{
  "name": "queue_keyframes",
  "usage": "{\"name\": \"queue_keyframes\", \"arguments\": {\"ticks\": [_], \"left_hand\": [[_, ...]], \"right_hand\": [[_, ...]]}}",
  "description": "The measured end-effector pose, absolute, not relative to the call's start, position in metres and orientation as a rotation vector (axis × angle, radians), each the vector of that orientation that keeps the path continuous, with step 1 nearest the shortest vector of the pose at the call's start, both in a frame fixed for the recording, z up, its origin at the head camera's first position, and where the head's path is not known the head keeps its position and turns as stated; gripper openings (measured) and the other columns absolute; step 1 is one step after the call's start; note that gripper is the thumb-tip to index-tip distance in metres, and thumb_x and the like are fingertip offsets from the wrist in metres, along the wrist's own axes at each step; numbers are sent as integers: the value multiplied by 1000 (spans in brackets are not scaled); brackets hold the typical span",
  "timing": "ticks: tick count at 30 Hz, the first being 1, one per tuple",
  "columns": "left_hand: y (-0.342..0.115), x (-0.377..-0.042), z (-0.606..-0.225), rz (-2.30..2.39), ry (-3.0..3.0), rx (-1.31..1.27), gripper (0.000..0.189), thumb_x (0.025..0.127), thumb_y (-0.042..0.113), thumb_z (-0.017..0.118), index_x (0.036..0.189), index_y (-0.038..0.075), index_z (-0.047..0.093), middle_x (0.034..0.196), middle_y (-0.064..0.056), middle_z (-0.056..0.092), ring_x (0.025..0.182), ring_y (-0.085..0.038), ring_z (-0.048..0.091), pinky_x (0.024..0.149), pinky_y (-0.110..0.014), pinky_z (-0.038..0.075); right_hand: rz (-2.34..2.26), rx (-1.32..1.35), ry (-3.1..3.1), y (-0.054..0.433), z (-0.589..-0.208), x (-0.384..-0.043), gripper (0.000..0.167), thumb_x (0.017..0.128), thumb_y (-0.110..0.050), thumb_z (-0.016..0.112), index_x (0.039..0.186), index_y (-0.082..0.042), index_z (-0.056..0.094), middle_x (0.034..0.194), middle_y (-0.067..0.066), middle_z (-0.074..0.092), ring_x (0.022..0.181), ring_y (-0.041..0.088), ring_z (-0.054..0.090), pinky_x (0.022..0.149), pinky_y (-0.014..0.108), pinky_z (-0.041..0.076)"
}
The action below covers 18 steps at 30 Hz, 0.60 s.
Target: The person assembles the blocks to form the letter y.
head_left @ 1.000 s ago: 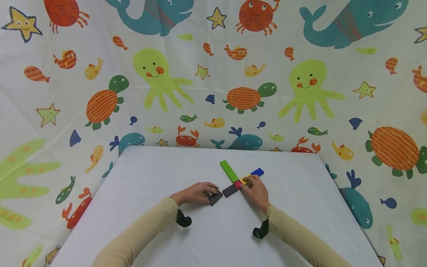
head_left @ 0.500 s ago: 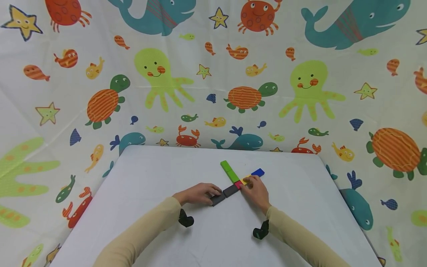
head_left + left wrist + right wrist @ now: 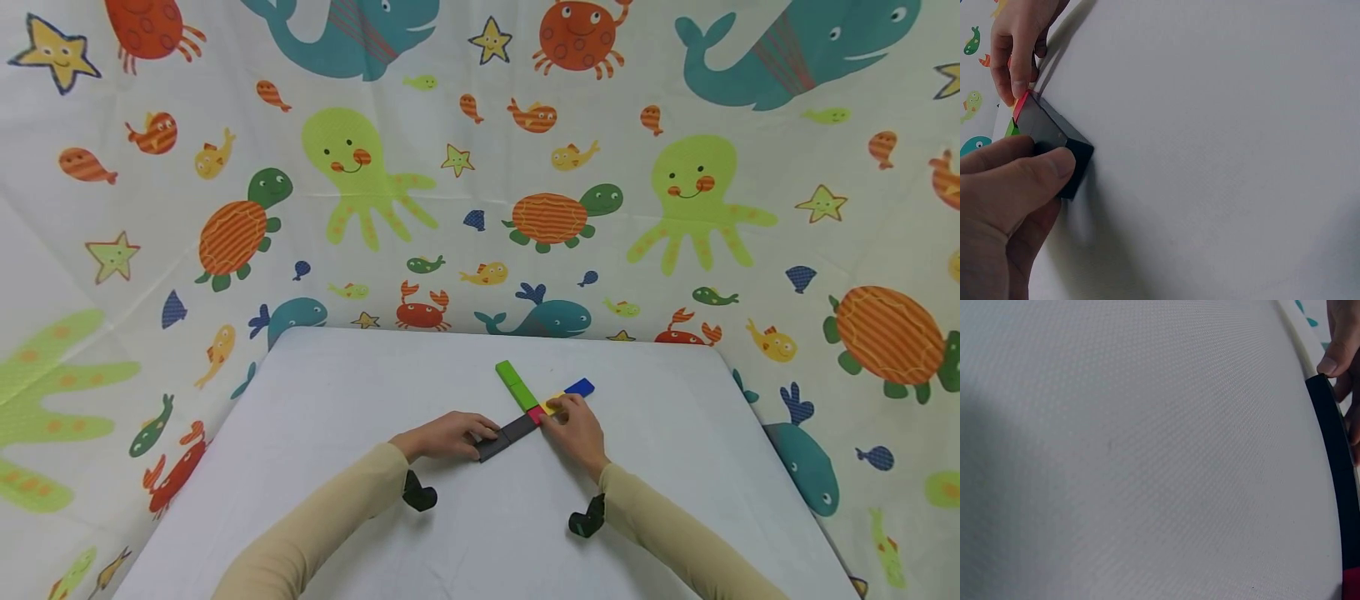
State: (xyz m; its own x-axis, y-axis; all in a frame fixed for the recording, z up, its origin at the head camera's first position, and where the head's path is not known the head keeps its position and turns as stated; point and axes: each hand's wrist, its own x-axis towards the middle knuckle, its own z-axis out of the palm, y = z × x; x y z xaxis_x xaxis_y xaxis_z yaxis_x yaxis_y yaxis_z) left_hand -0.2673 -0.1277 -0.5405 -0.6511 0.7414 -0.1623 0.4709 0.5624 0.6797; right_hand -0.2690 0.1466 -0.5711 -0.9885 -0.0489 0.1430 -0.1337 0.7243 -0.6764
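Note:
Coloured blocks lie on the white table in joined rows. Two black blocks run end to end, an outer one [image 3: 492,447] and an inner one [image 3: 519,427], up to a red block [image 3: 535,414]. My left hand [image 3: 450,436] pinches the outer black block by its free end, thumb on the end face in the left wrist view. My right hand [image 3: 577,429] holds the yellow block [image 3: 547,408] beside the red one, its fingers partly covering it. Beyond it sits a blue block [image 3: 580,387]. A green row [image 3: 516,385] slants up left from the red block.
The white table [image 3: 375,367] surrounds the blocks, its far edge against a hanging cloth [image 3: 450,208] printed with sea animals. A dark wrist-worn camera sits under each sleeve, the left one [image 3: 419,492] and the right one [image 3: 587,517].
My left hand has turned the outer black block and slid it right, so the gap to the inner black block has closed and the two line up. My right hand has stayed in place.

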Motion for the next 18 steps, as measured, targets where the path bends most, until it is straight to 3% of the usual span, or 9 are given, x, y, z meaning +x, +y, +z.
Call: {"name": "queue_keyframes", "arguments": {"ticks": [18], "left_hand": [[-127,-267,-539,878,2360,945,37,88,7,72,125,11,67,138,1,55,113,-12,57,95,-24,47]], "right_hand": [[1156,120,-2811,147,-570,-271,36,86,-29,76,112,-6,70,111,8,57,94,21,57,86,38,49]]}}
